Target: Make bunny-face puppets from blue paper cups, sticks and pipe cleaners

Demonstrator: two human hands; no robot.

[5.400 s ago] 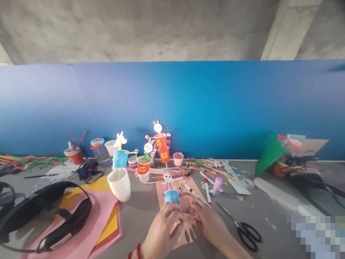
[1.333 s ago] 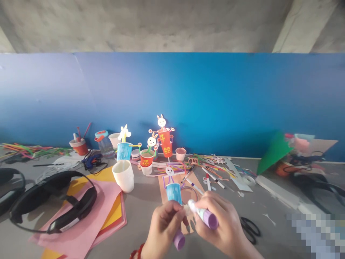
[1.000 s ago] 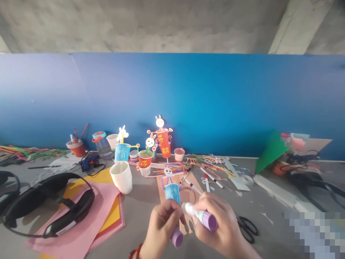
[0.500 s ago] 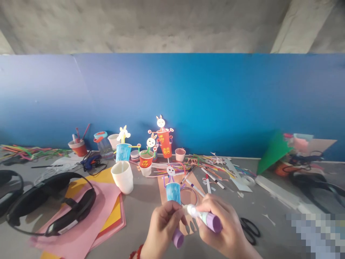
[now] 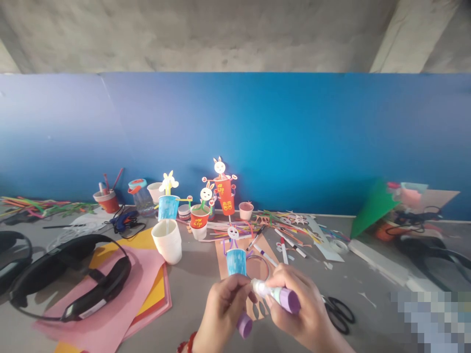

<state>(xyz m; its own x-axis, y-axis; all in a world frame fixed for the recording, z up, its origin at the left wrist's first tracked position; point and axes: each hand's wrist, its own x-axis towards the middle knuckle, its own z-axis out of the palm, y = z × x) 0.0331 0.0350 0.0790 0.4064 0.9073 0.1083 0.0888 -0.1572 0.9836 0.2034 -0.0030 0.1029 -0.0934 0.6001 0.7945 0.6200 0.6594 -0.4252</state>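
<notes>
My right hand (image 5: pixel 301 309) grips an uncapped purple glue stick (image 5: pixel 277 295), its white tip pointing left at my left hand. My left hand (image 5: pixel 222 314) is closed, pinching a small piece I cannot make out at the fingertips, with the purple cap (image 5: pixel 244 325) tucked under its fingers. Just beyond both hands stands a small blue paper cup (image 5: pixel 236 261) with a bunny-face figure (image 5: pixel 232 232) and purple pipe-cleaner arms, on a brown paper sheet (image 5: pixel 224 257).
Black scissors (image 5: pixel 340 312) lie right of my hands. White cups (image 5: pixel 168 241), pink and yellow paper (image 5: pixel 125 289), and a black headset (image 5: pixel 69 279) sit to the left. Finished red and blue cup figures (image 5: pixel 224 189), markers (image 5: pixel 283 250) and pipe cleaners line the blue wall.
Five seconds ago both hands rested on the brown sheet without the glue stick. Over the last second the hands stay together, the glue tip shifting slightly against the left fingertips.
</notes>
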